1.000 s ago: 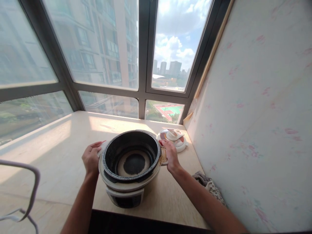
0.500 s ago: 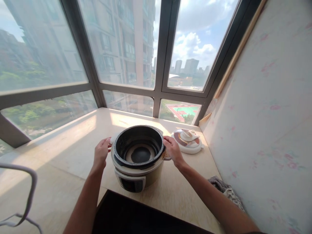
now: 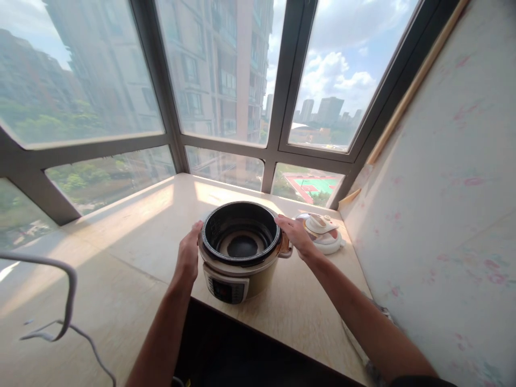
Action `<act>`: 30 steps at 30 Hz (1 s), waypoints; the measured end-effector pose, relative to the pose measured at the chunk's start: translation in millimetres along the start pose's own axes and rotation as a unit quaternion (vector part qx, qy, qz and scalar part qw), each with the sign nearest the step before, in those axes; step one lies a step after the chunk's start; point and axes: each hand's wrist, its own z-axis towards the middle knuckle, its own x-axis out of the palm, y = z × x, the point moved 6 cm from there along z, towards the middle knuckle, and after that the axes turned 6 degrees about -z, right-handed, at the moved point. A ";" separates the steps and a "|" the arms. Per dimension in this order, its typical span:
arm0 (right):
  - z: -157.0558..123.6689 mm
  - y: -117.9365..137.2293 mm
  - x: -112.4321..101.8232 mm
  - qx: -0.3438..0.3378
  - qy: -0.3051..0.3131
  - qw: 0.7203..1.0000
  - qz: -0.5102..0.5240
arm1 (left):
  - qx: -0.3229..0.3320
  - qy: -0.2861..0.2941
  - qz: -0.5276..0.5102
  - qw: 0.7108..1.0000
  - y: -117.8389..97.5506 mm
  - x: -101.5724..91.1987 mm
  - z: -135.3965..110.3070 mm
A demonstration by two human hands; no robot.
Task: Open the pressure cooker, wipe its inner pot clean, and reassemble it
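An electric pressure cooker (image 3: 260, 282) with a pale body and a front control panel stands upright without its lid near the front edge of the ledge. Inside it sits a black inner pot (image 3: 242, 247) with a stained bottom and no food visible. My left hand (image 3: 188, 251) is closed against the cooker's left side, its fingertips partly hidden. On the right, my right hand (image 3: 295, 235) has its fingers bent at the pot's rim, just above the side handle (image 3: 286, 250). The cooker's lid (image 3: 322, 231) lies on the ledge behind my right hand.
The pale ledge (image 3: 133, 236) runs along framed windows (image 3: 226, 75). A grey cable (image 3: 68, 290) loops at the left. Floral wallpaper (image 3: 451, 204) covers the wall at the right. Some cloth (image 3: 374, 365) lies partly behind my right forearm. Dark space lies below the ledge's front edge.
My left hand has moved inward from the cooker's left handle area to lie against its side. My right hand stays at the right rim. The scene has shifted rightward in view.
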 end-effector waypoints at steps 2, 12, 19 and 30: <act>0.8 1.5 -0.6 0.015 -0.010 0.998 0.054 | -0.046 -0.004 -0.062 0.997 -0.3 4.0 -3.9; 1.1 37.5 2.4 -0.023 0.026 0.972 0.232 | 0.023 0.058 -0.168 0.984 -54.6 36.5 -22.8; -19.7 97.8 -28.3 -0.130 -0.003 0.955 0.266 | 0.140 0.189 -0.171 0.957 -110.1 92.0 -64.0; -60.9 90.9 -157.6 -0.190 -0.161 0.951 0.185 | 0.157 0.407 -0.105 0.894 -79.0 194.4 -156.6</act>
